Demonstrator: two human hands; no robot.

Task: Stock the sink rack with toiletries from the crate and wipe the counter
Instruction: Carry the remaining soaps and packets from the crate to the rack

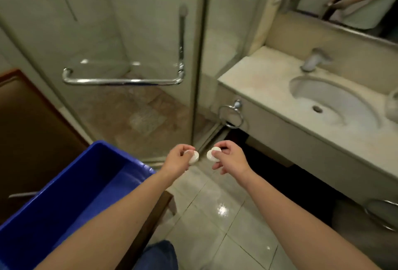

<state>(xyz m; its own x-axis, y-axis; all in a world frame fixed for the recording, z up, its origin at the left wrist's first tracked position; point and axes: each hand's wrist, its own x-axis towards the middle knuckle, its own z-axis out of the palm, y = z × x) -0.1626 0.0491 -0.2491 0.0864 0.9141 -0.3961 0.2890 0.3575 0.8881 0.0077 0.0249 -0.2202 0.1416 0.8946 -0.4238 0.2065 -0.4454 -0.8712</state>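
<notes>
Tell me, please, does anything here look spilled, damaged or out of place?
Nothing stands out. The left hand and right hand each pinch a small white disc beside the blue crate; the counter and sink show no spill or damage, though the view is soft.

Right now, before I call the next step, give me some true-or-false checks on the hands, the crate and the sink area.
1. Each hand pinches a small round white disc. True: the left hand holds the left white disc and the right hand holds the right white disc.
2. The blue crate is on the person's right. False: it is on the left.
3. Both discs lie on the counter. False: they are held in the air over the floor.
4. The faucet stands behind the sink basin. True.
5. A towel hangs on the towel ring. False: the ring is bare.
</notes>
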